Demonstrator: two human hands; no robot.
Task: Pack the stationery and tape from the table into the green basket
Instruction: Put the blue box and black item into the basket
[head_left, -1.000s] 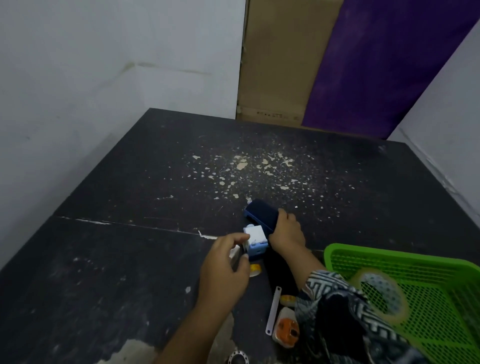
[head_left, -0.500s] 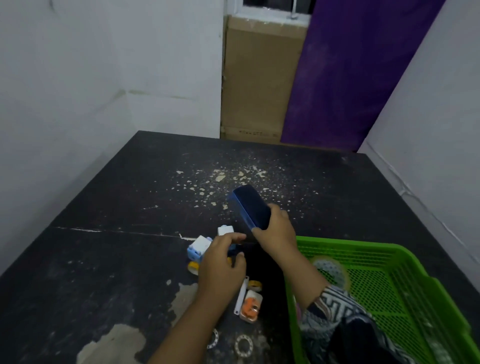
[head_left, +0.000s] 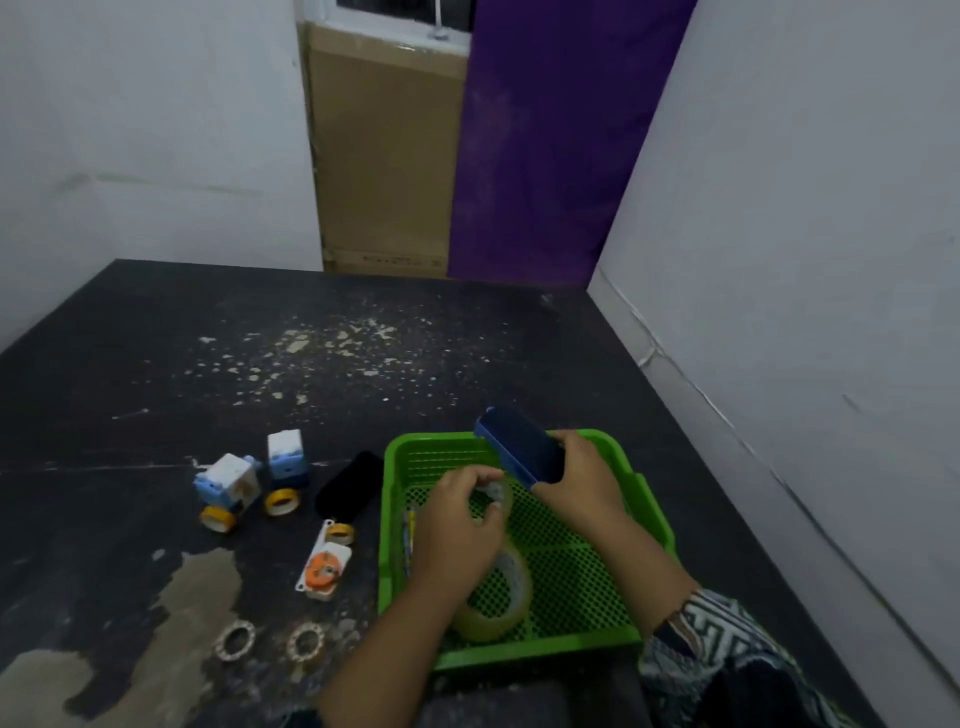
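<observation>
Black table (head_left: 467, 364), green basket (head_left: 519, 649) holding clear tape roll (head_left: 519, 597), right fingers (head_left: 571, 442) gripping blue case (head_left: 522, 451), left fingers (head_left: 475, 475) pinching pale object (head_left: 493, 492)

We grip a dark blue case (head_left: 522, 447) in our right hand (head_left: 582, 478) over the far rim of the green basket (head_left: 519, 652), which sits by the table's (head_left: 156, 364) near edge, toward the right. Inside the basket, our left hand (head_left: 457, 530) pinches a small pale item (head_left: 491, 490) above a clear tape roll (head_left: 511, 592). Left of the basket lie two blue-white cubes (head_left: 231, 480) (head_left: 284, 452), small yellow tape rolls (head_left: 283, 502) (head_left: 217, 518) and a flat black object (head_left: 349, 486).
</observation>
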